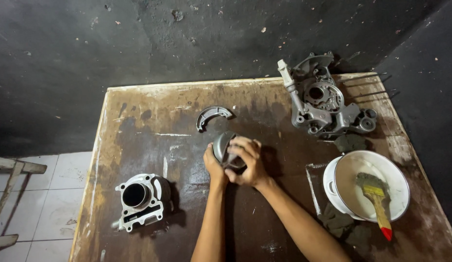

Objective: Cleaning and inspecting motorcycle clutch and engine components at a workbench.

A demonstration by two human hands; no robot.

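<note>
The single head-worn camera looks steeply down from above and behind the person's forearms onto the stained brown wooden tabletop (pixel 138 145), near enough that its whole width fills the view, with the dark grey wall (pixel 90 43) beyond its far edge.

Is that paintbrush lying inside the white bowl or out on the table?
Inside. The paintbrush has its bristles on the white bowl's floor, and its handle leans over the near rim, red tip sticking out.
</note>
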